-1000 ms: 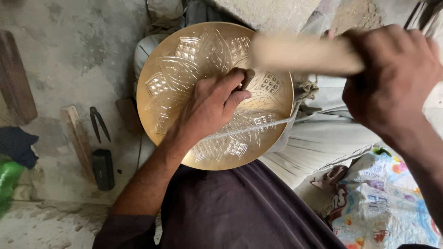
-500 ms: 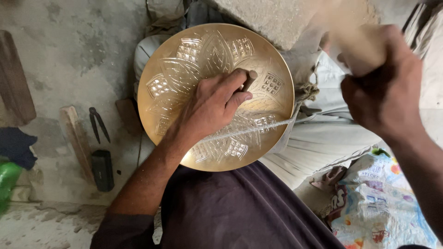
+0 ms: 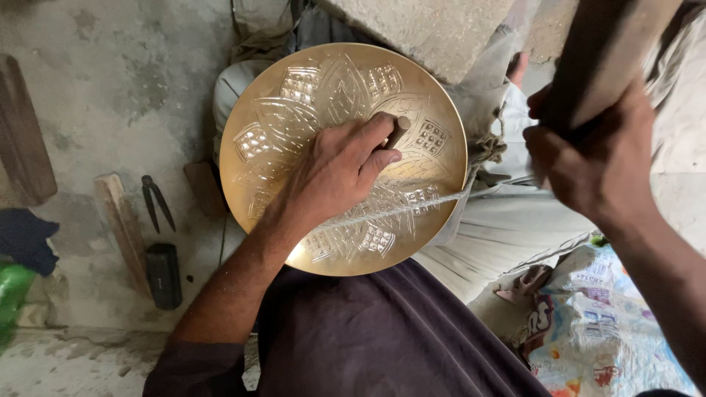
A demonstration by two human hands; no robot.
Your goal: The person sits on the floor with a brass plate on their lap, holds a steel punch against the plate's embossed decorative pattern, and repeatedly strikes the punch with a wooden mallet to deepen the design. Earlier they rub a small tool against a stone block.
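Two hands busy: left hand (image 3: pixel 334 173) fingers pinch chisel (image 3: pixel 398 131) near centre of brass plate (image 3: pixel 294 110); right hand (image 3: pixel 588 165) clenched on wooden mallet (image 3: pixel 599 55), up-right of plate, chisel head pointing toward it.

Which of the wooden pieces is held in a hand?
The wooden mallet, raised in the right hand. The two wooden sticks and lie untouched on the floor at left.

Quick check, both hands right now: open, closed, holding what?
Left hand: closed around a small punch set against the engraved brass plate.
Right hand: closed around a wooden mallet handle, raised.
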